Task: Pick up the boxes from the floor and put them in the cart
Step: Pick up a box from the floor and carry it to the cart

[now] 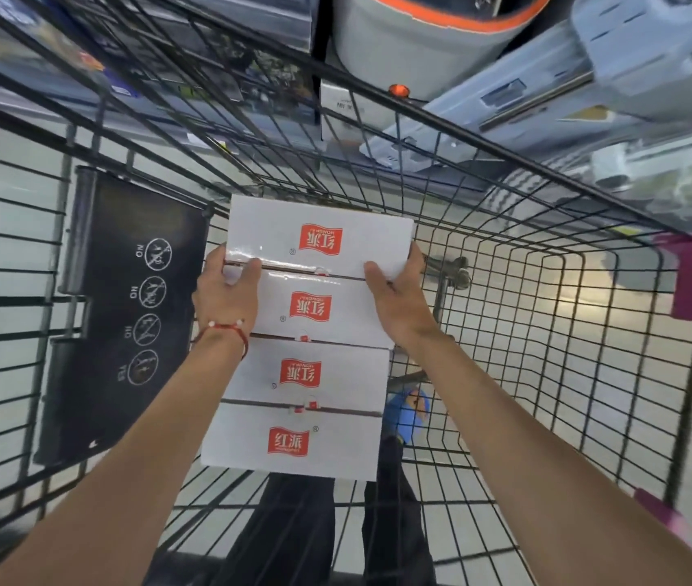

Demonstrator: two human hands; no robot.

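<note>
- four white boxes (299, 344) with red logos lie in a row inside the cart (547, 173), edge to edge, running from the near end toward the far end.
- the far box (318, 234) is the one in hand. it sits at the end of the row, and its near edge meets or slightly overlaps the next box. i cannot tell whether it rests on the cart bottom or hangs just above it.
- the left hand (225, 298) grips the far box's left end, with the left thumb (247, 268) laid on the top face by the near edge. the other fingers wrap round the side, mostly hidden.
- the right hand (399, 302) grips the right end the same way, with the right thumb (378, 274) on top and the fingers down the side. the box is clamped between the two palms.
- handling, as a guess: stiff taped cardboard that keeps its shape under a squeeze. the glossy skin may be a bit slick, and the two-handed hold suggests some weight.
- the best hold looks like the two short ends, thumbs on top and fingers under the lower edge, so the load sits on the fingers and not on friction alone.
- a black flap (124, 310) with round icons hangs on the cart's left wall, apart from the boxes.
</note>
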